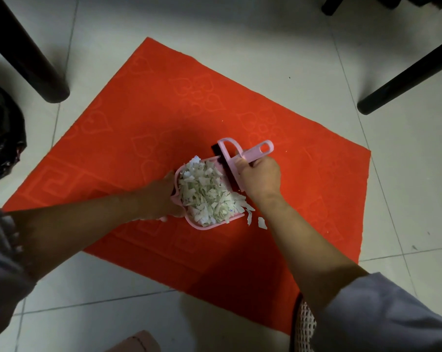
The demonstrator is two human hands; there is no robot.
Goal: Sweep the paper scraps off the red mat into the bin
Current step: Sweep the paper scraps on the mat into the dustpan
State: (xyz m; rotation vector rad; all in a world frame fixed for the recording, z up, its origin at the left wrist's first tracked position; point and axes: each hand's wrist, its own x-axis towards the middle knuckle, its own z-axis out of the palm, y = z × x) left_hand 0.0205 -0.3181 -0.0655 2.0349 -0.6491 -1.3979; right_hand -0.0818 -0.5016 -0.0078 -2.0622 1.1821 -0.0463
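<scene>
Mid-mat, your left hand (164,199) is closed round the handle of the pink dustpan (204,226), which sits flat on the red mat (138,110) w/ its mouth facing right. Your right hand (259,176) is wrapped round the pink brush (230,158), bristles down at the pan's open edge. Paper scraps (206,191) are heaped high in the pan, nearly all of them. A few loose bits (261,222) lie just off the pan's near-right corner, on the mat, close below your right wrist, so the brush hand is nearer to them. Probably one short stroke leftward gets them in.

Black bin bag (1,133) is far left, off the mat's edge, on your left hand's side. Pan is v. full; keep it level or it'll likely spill.
</scene>
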